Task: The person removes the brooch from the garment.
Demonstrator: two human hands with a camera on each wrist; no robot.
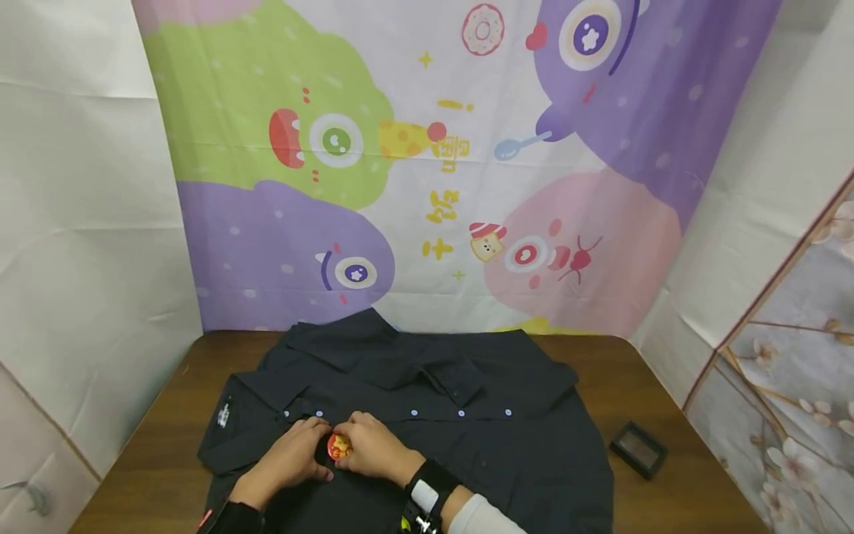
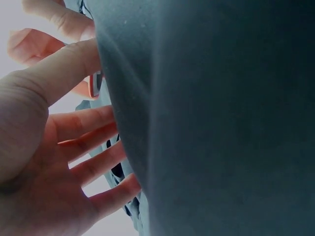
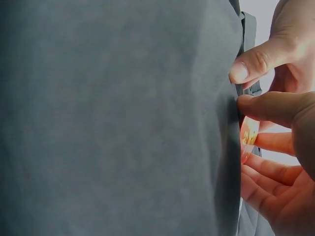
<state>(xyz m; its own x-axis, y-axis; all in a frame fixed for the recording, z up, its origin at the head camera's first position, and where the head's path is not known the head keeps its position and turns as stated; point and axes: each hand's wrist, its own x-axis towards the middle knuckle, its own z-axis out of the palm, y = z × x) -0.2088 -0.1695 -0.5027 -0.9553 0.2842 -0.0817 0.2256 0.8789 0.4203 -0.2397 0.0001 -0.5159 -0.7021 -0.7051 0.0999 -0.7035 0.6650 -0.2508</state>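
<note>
A dark button-up shirt (image 1: 527, 452) lies spread out, a row of pale buttons across it. On its left part is a round red pin badge (image 1: 338, 446) with a yellow figure. My right hand (image 1: 373, 445) pinches the badge at its edge between thumb and fingers; the right wrist view shows the badge (image 3: 249, 132) side-on against the cloth. Just left of it, my left hand (image 1: 293, 452) rests on the shirt. In the left wrist view this hand (image 2: 59, 142) has its fingers fairly straight, their tips at the fabric, and the badge's rim (image 2: 93, 84) shows beyond its thumb.
A small dark rectangular box (image 1: 638, 449) sits on the brown wooden table (image 1: 694, 489), right of the shirt. Behind the table hangs a colourful cartoon cloth (image 1: 427, 282). White sheeting (image 1: 87, 222) hangs at the left side.
</note>
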